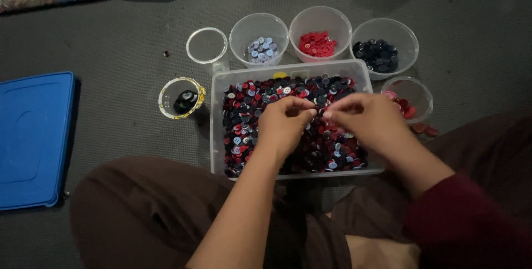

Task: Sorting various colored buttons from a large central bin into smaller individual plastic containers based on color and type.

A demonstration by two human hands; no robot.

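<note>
A clear rectangular tub (217,130) on the grey floor holds several mixed red, dark and pale blue buttons (249,108). Both my hands hover over its middle. My left hand (284,125) has its fingertips pinched together, and my right hand (368,116) pinches toward it; the fingertips nearly meet over the buttons. Whether a button sits between the fingers is too small to tell.
Behind the tub stand round clear cups: an empty one (206,45), one with pale blue buttons (259,39), one with red buttons (320,33), one with dark buttons (384,47). A small cup of black buttons (182,98) stands left, a pink-red one (409,98) right. A blue lid (34,138) lies far left.
</note>
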